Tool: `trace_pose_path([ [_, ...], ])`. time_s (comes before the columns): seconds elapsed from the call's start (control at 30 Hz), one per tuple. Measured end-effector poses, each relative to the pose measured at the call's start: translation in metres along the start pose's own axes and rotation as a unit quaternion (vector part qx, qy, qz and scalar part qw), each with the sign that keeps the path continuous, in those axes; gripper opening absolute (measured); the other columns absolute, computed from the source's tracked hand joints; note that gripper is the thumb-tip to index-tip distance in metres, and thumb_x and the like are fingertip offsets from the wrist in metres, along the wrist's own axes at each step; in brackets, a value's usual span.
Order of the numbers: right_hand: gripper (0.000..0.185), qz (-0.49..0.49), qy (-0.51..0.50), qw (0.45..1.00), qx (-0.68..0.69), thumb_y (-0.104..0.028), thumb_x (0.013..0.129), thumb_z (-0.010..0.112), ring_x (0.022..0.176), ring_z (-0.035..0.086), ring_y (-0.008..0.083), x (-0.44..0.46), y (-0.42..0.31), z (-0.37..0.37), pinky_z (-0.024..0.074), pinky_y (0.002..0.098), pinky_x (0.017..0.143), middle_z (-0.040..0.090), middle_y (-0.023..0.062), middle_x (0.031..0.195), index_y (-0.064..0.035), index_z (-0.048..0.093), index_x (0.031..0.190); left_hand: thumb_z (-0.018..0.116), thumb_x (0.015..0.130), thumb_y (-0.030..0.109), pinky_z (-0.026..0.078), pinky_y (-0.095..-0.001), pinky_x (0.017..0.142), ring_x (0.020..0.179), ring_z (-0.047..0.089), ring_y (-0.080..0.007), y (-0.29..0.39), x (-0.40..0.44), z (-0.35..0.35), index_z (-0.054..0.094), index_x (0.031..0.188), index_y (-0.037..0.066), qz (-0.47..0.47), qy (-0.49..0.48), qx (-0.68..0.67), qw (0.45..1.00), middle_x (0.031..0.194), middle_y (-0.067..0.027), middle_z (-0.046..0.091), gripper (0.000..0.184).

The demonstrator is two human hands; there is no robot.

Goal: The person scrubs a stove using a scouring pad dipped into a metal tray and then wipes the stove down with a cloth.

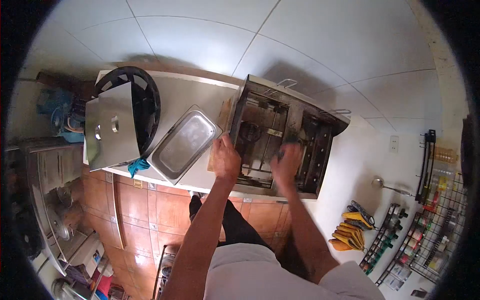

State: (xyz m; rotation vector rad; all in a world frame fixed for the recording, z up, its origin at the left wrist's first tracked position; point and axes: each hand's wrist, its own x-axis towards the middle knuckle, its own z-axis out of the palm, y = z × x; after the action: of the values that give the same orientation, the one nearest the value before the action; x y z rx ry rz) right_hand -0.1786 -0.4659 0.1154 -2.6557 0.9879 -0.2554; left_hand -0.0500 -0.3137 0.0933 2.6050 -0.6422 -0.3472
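Observation:
A two-bay metal appliance (295,117), like a deep fryer, stands on the counter with its inside grimy and brown. My left hand (226,161) is closed at its near left edge, fingers curled against the side. Over the middle divider is my right hand (287,161), smeared by motion. Its fingers are closed round something dark that I cannot make out. Just left of my left hand lies a rectangular stainless steel pan (185,142), its bottom bare.
Farther left are metal lids (112,127) with slots, a black ring-shaped part (152,107) and a teal cloth (138,167). Yellow gloves (348,235), a ladle (392,187) and a wire rack (440,235) hang on the right wall. Tiled floor (170,207) lies below.

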Motion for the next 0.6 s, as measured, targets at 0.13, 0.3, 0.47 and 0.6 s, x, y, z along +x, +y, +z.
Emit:
trace_pose_path([
  [0.13,0.038,-0.062,-0.009,0.997,-0.034,-0.008,0.075,0.072,0.111,0.043,0.0435,-0.050,0.004,-0.004,0.0330,0.0601,0.088,0.044,0.0214,0.110,-0.0042,0.049,0.105,0.054,0.085,-0.002,0.049,-0.0422,0.094,0.109,0.055,-0.0377,-0.008,0.004,0.014,0.047,0.122,-0.006,-0.017,0.036,-0.073,0.997,0.107,-0.0224,0.057,0.038],
  [0.3,0.032,-0.055,0.028,0.997,-0.046,-0.001,0.082,0.062,0.117,0.042,0.0431,0.111,0.045,0.008,0.0316,0.0575,0.096,0.045,0.0221,0.113,-0.0015,0.051,0.112,0.054,0.086,-0.003,0.047,-0.0397,0.098,0.111,0.053,-0.0353,-0.012,0.006,0.023,0.045,0.125,-0.006,0.031,-0.032,0.054,0.998,0.112,-0.0238,0.057,0.041],
  [0.47,0.037,-0.064,0.002,0.997,-0.048,-0.003,0.081,0.062,0.114,0.045,0.0437,-0.022,0.056,-0.009,0.0330,0.0575,0.094,0.045,0.0237,0.118,0.0004,0.051,0.116,0.058,0.085,-0.001,0.042,-0.0389,0.101,0.112,0.052,-0.0341,-0.004,0.004,0.015,0.042,0.130,-0.008,0.003,-0.029,0.016,0.999,0.116,-0.0226,0.056,0.049],
  [0.6,0.036,-0.049,-0.043,0.994,-0.094,-0.005,0.081,0.063,0.114,0.044,0.0434,-0.039,0.049,-0.009,0.0332,0.0570,0.095,0.046,0.0246,0.117,0.0008,0.053,0.115,0.060,0.084,0.002,0.042,-0.0377,0.100,0.112,0.052,-0.0337,0.000,0.005,0.003,0.042,0.130,-0.009,-0.011,-0.042,0.006,0.999,0.115,-0.0223,0.056,0.050],
])
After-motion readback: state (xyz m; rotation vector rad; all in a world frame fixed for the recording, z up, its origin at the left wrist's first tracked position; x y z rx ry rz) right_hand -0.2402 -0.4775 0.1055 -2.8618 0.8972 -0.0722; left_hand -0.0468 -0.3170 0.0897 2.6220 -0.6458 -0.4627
